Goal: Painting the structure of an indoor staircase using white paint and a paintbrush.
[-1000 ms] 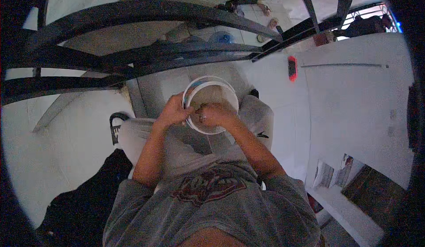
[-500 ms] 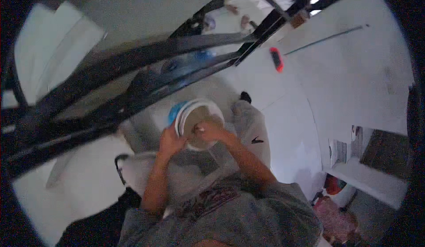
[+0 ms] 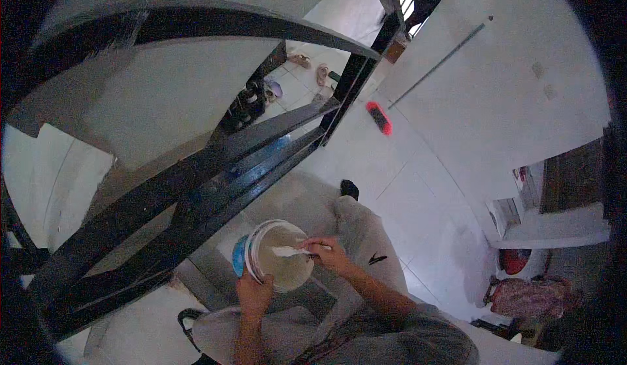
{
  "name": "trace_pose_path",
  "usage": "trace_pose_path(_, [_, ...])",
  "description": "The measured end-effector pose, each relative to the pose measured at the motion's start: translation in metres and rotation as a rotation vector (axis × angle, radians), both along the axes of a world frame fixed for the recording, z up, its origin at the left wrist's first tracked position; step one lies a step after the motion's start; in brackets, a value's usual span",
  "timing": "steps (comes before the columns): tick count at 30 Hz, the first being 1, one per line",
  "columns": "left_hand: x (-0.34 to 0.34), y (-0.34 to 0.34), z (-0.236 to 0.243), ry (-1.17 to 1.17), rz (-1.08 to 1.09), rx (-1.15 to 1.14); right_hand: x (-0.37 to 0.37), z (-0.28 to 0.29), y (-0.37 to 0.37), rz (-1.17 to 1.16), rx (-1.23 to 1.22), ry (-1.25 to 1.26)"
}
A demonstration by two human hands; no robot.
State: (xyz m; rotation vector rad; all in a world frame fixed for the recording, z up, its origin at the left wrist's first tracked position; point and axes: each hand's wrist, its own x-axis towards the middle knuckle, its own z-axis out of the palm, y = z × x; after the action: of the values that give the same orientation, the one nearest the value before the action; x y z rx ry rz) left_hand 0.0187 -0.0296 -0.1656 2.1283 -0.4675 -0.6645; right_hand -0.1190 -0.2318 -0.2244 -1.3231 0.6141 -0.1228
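A white bucket (image 3: 253, 252) with a blue patch on its side stands between my legs, tilted in my grip. Its inside looks pale beige; how deep the contents lie, I cannot tell. My left hand (image 3: 253, 293) is closed on the bucket's near left rim. Pinched in my right hand (image 3: 328, 255) is a white spoon-like tool (image 3: 285, 251), its flat end over the bucket's opening and its handle in my fingers. Whether that end touches the contents cannot be made out.
A black railing (image 3: 196, 172) runs diagonally on my left, close to the bucket. On the tiled floor lie a red-edged broom head (image 3: 379, 118) with a long handle (image 3: 439, 63), and sandals (image 3: 322, 74). At right are a white ledge (image 3: 555, 235) and a pinkish cloth (image 3: 532, 298).
The view has shifted and sharpened. My right hand has drawn back from inside the bucket toward its right rim, and the white tool now shows plainly. My left hand keeps its hold.
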Motion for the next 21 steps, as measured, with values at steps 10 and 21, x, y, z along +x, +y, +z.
trace_pose_path(10, [0.007, 0.001, 0.009, 0.134, 0.069, 0.094, -0.013, -0.025, 0.009, 0.000, 0.126, 0.048])
trace_pose_path(21, [0.015, -0.004, 0.040, 0.291, 0.198, 0.195, -0.009, 0.038, -0.022, -0.153, 0.279, -0.102])
